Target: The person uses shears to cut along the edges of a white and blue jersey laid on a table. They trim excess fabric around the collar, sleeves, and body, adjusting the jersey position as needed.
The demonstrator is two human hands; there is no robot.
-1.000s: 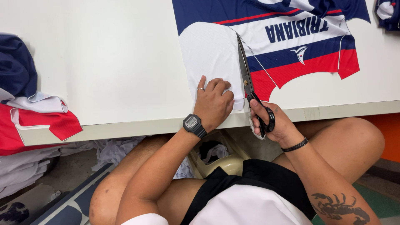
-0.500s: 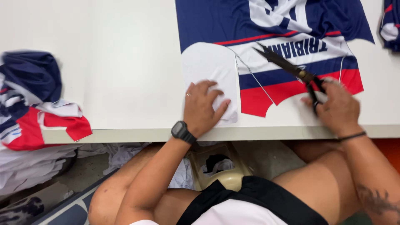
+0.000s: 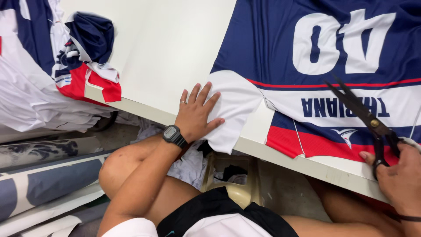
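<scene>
Head view, looking down over the front edge of a white desk point(image 3: 166, 48). A printed jersey panel point(image 3: 280, 48), navy with white numerals, a white band and a red stripe, lies flat on the desk's right half, its lower edge near the desk's front edge. A loose white fabric piece point(image 3: 234, 109) sits at the panel's lower left corner and droops over the desk edge.

The left hand point(image 3: 195, 116) lies open and flat, fingers spread, pressing down on that white piece; it wears a ring and a black digital wristwatch point(image 3: 174, 136).

The right hand point(image 3: 401, 180), at the frame's right edge, is closed through the handles of black scissors point(image 3: 362, 112). The blades stand slightly parted and point up-left over the jersey's white band; whether they touch the cloth I cannot tell.

A heap of cut jersey pieces point(image 3: 83, 57) in navy, red and white rests at the desk's left corner, well apart from both hands. Rolled printed sheets point(image 3: 44, 180) lie on the floor at lower left, beside the person's bare knee.
</scene>
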